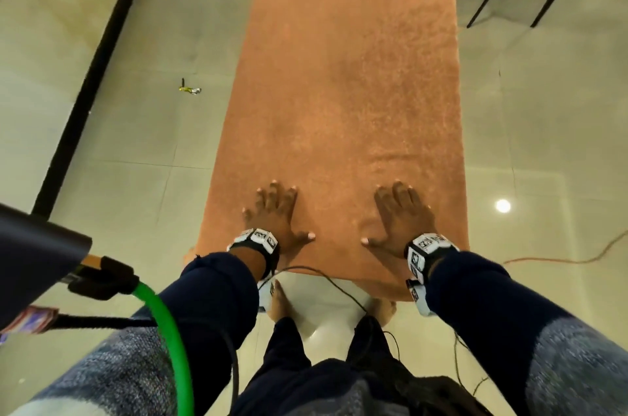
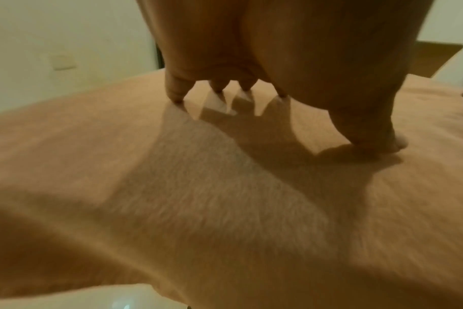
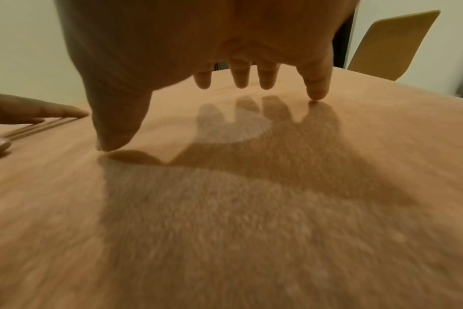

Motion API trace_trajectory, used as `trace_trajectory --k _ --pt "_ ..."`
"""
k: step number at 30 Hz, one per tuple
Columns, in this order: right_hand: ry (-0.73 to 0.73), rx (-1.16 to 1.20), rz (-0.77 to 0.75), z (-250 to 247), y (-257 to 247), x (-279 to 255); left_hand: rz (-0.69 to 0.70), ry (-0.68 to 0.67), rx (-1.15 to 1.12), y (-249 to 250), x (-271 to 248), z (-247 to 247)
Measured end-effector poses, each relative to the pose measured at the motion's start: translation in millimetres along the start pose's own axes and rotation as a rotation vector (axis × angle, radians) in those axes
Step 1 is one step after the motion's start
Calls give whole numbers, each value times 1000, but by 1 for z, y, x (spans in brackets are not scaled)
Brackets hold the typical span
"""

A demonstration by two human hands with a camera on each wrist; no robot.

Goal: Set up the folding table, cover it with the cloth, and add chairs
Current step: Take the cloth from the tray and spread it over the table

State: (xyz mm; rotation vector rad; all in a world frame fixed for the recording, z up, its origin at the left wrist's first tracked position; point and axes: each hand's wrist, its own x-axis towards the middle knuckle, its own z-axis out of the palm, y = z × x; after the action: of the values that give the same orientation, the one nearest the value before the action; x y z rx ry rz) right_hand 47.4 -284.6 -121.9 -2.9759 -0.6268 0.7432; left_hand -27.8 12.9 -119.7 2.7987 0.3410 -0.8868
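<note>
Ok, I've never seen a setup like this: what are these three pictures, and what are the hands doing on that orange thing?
No machine here: a person wears three cameras. The head view looks down at both arms. Each wrist view looks along one hand from underneath. The orange thing is the cloth, already spread over the table, which it hides. The left hand and right hand lie on it with fingers spread, holding nothing; they look to be smoothing it. A chair stands beyond the far edge, and an orange cable lies on the floor.
</note>
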Motion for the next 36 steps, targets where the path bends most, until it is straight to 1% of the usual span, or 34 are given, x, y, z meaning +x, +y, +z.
trace_trajectory --k 1,2,4,6,8,11,13,15,17,19,20,22,25,26,28,30,33,34,36 --pt "-28 -19 9 10 2 -11 4 -30 5 0 -9 10" --pt "-41 -38 10 9 0 -16 3 -20 20 -7 -19 9" --pt "-93 -16 75 19 5 -29 12 -47 27 -10 -28 20" --pt "-67 -7 101 15 2 -38 -26 -22 -8 -18 -39 20" --pt "-79 11 115 13 1 -41 -73 -32 -67 -25 -45 17" --pt "-123 -39 112 13 1 -39 -64 -51 -83 -31 -45 12" --pt "-116 -43 101 15 4 -39 -71 -58 -89 -39 -45 10" --pt "-81 -21 103 14 7 -41 -145 -48 -121 -52 -48 8" --pt "-31 -16 118 16 11 -48 -268 -27 -162 -70 -52 10" --pt "-23 -8 156 19 18 -57 -360 14 -200 -87 -57 13" --pt "-35 -2 168 21 21 -61 -376 27 -218 -93 -60 15" --pt "-49 6 183 23 23 -64 -368 25 -224 -101 -63 17" --pt "-56 17 196 24 22 -63 -367 28 -185 -98 -65 17" --pt "-61 20 207 24 22 -62 -347 42 -154 -95 -65 16" --pt "-60 5 220 22 21 -61 -265 56 -88 -91 -61 18" --pt "-63 -7 213 23 24 -60 -202 3 -54 -91 -57 19" --pt "-68 -17 182 29 34 -58 -202 -80 -55 -92 -55 17" --pt "-72 -16 177 30 37 -58 -206 -85 -65 -91 -55 17" --pt "-72 -10 170 29 40 -56 -203 -55 -69 -88 -55 16"
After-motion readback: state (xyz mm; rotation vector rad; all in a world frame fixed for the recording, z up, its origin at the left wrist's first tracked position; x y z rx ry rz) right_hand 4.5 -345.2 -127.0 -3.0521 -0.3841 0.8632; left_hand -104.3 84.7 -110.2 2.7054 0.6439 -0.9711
